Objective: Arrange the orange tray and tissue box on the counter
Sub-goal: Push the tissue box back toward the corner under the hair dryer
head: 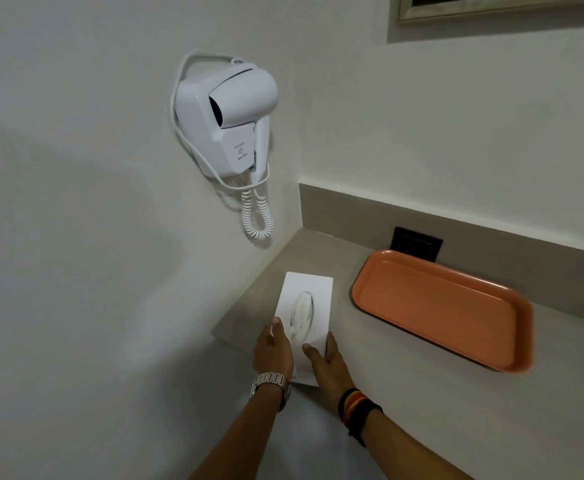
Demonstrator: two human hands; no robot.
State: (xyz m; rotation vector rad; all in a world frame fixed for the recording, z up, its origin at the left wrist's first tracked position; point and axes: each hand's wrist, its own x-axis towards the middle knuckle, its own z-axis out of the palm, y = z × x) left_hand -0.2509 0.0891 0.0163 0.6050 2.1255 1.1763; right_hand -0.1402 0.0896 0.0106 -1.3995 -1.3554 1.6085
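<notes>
Glossy plastic orange tray — matt white tissue box, matt counter.

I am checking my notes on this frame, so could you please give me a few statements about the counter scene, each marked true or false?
1. Both hands hold the tissue box. True: the left hand and right hand grip its near end.
2. The tray holds a cup. False: it is empty.
3. The tray touches the box. False: bare counter lies between them.
4. A hair dryer hangs on the wall. True.
5. The watch is on the right wrist. False: it is on the left.
</notes>
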